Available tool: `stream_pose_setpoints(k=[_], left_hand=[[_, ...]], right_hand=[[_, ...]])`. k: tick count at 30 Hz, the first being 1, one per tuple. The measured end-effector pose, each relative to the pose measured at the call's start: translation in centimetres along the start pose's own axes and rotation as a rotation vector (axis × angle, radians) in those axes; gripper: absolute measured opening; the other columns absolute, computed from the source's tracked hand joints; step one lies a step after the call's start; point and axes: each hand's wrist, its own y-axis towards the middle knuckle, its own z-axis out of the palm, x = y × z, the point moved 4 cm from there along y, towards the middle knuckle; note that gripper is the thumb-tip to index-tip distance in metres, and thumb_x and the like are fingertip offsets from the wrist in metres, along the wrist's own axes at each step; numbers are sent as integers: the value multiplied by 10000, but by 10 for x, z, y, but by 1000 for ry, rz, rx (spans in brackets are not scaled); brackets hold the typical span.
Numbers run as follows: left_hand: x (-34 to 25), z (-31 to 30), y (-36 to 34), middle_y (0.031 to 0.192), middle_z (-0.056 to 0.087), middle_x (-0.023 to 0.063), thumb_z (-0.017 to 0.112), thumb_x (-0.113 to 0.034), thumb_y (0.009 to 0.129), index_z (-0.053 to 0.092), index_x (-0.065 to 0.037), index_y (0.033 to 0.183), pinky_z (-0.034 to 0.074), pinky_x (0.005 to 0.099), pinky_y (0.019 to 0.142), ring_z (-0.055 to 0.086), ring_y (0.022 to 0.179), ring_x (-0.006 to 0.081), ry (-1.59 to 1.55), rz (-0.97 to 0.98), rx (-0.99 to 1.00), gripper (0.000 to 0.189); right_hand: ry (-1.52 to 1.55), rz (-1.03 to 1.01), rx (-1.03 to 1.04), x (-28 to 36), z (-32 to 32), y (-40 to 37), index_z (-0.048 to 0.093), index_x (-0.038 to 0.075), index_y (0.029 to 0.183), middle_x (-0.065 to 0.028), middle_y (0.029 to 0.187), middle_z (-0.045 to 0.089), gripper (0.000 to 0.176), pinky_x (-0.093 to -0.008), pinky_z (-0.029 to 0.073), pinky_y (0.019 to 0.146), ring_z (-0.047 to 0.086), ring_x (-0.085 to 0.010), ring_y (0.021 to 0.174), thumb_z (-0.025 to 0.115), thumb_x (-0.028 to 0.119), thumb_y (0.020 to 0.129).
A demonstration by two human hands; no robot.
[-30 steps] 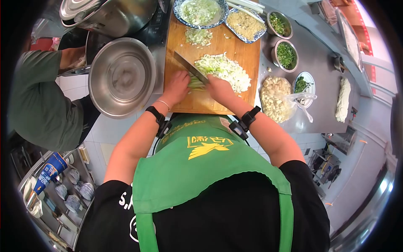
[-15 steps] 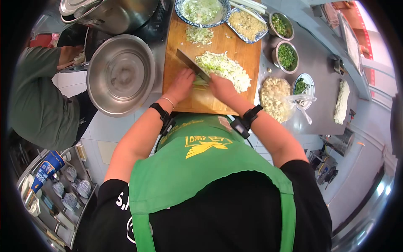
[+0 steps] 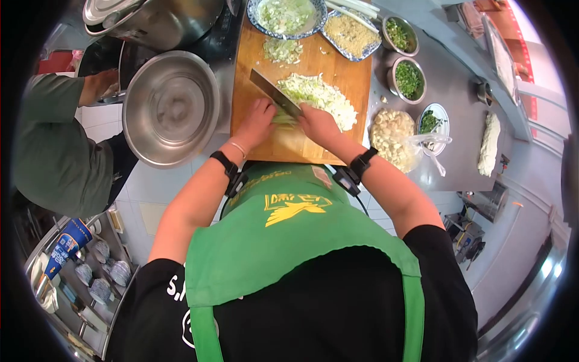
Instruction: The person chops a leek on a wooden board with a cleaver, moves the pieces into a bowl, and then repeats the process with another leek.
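A wide knife [image 3: 271, 89] is in my right hand [image 3: 316, 125], whose fingers close round its handle end. My left hand [image 3: 256, 123] has its fingers bent down on green-white stalks [image 3: 284, 117], left of the blade. Beyond the blade lies a heap of chopped pale-green vegetable [image 3: 322, 99] on the wooden cutting board [image 3: 250, 57]. A smaller chopped pile [image 3: 283, 52] sits farther up the board, below a patterned bowl [image 3: 286, 15] of chopped pieces. The stalk ends under my fingers are partly hidden.
Left of the board is a large steel basin [image 3: 172, 108], with a steel pot [image 3: 163, 24] behind. Two bowls of chopped greens [image 3: 410, 80], a patterned dish [image 3: 351, 36] and a bag of pale cubes [image 3: 392, 136] are on the right. Another person [image 3: 60, 145] stands at far left.
The view has shifted slightly, moving the board and bowls a little left in the picture. The other person's hand has moved slightly. Both my hands keep their grips.
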Motion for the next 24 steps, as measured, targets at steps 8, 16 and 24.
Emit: stream_pose_setpoints(k=[8,16,24], left_hand=[[12,12,-9,1174,559,166,750,-70,756,595,-10,1054,456,460,1022,515,1172,376,21,-16,-7,341],[16,15,-4,1182,562,159,754,-68,758,585,-15,1044,468,458,1007,526,1153,373,50,-52,-7,337],[11,11,-10,1164,553,149,748,-71,770,578,-22,1051,477,460,995,522,1153,367,8,-91,43,332]], right_hand=[[-138,17,168,10,-12,-21,529,60,1112,-223,840,673,203,-543,520,688,659,-454,790,603,164,955],[-68,-78,50,11,-12,4,510,27,1045,-209,835,674,135,-535,515,670,667,-435,783,542,139,978],[-127,-24,9,15,8,-5,513,34,1036,-217,826,670,125,-536,522,679,669,-431,788,544,138,974]])
